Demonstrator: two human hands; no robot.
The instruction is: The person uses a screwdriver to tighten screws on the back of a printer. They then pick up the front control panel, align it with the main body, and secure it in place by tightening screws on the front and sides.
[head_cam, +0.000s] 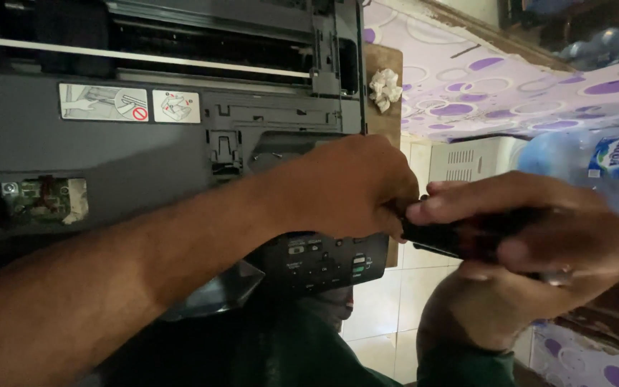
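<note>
My right hand (pixel 539 251) is wrapped around a small black and dark red block, seemingly an ink cartridge (pixel 460 236), held just off the right side of an opened dark grey printer (pixel 130 143). My left hand (pixel 345 190) reaches across the printer's front and pinches the near end of the same cartridge. The left forearm hides much of the printer's lower front. Below the hands, the printer's button panel (pixel 324 261) shows.
Two sticker diagrams (pixel 130 104) sit on the printer's inner deck. A crumpled white tissue (pixel 385 87) lies on a wooden board behind. A clear water bottle (pixel 596 168) stands at right. Purple-circled cloth (pixel 481 79) and white floor tiles (pixel 374 308) surround.
</note>
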